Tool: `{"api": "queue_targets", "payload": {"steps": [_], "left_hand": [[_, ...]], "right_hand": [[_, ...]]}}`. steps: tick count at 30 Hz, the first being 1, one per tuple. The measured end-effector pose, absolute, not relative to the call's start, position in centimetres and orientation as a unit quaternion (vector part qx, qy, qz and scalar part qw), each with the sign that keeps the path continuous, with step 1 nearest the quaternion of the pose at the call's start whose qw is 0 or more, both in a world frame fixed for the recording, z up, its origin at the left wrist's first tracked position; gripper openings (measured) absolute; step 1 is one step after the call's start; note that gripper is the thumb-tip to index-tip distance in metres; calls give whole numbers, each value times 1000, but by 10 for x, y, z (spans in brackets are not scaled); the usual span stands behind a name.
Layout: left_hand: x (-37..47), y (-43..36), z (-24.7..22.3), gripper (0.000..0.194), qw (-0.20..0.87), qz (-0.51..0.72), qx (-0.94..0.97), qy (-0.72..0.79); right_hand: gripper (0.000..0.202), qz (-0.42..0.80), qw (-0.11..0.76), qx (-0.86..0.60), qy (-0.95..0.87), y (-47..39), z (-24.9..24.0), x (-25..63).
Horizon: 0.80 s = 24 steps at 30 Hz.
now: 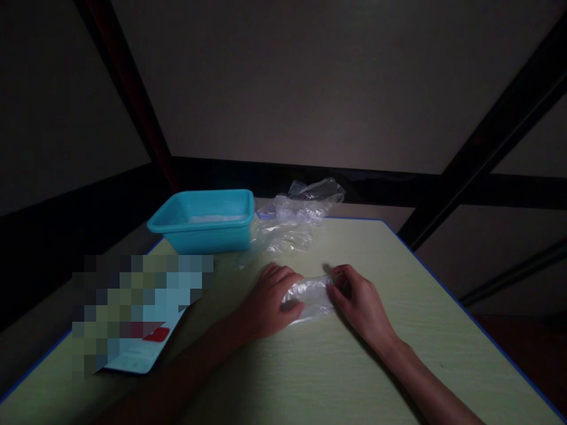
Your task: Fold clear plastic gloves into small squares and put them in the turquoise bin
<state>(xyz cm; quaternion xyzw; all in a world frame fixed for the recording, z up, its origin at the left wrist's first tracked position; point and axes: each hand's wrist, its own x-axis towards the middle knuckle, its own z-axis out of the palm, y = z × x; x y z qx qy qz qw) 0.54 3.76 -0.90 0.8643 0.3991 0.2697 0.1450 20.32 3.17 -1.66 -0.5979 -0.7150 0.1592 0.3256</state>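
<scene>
A small clear plastic bag [311, 297] lies on the pale green table [336, 366] between my two hands. My left hand [266, 301] presses on the bag's left end with curled fingers. My right hand [358, 301] pinches the bag's right end. Both hands rest low on the tabletop, near its middle.
A teal plastic tub [204, 221] with something white inside stands at the back left. Beside it lies a heap of crumpled clear plastic bags [292, 215]. A light blue card with a red patch [146, 348] lies at the left, partly blurred out. Dark bars and a wall stand behind.
</scene>
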Motion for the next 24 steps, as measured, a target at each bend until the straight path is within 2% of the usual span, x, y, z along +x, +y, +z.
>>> {"api": "queue_targets", "payload": {"steps": [6,9,15,19,24], "left_hand": [[3,34,-9,19,117,283,876,371],[2,33,-9,12,111,313,869,366],[-1,39,-12,7,101,410,808,411],[-4,46,-12,14,152,454,749,457],[-6,50,-12,15,169,472,713,490]], "right_hand": [[12,96,351,-541,-758,33,-13,208],[21,82,341,-508,-786,28,-6,207],[48,39,194,-435,-879,11,-7,198],[67,24,111,-447,-887,8,-14,197],[74,35,54,-454,-889,9,-11,197]]}}
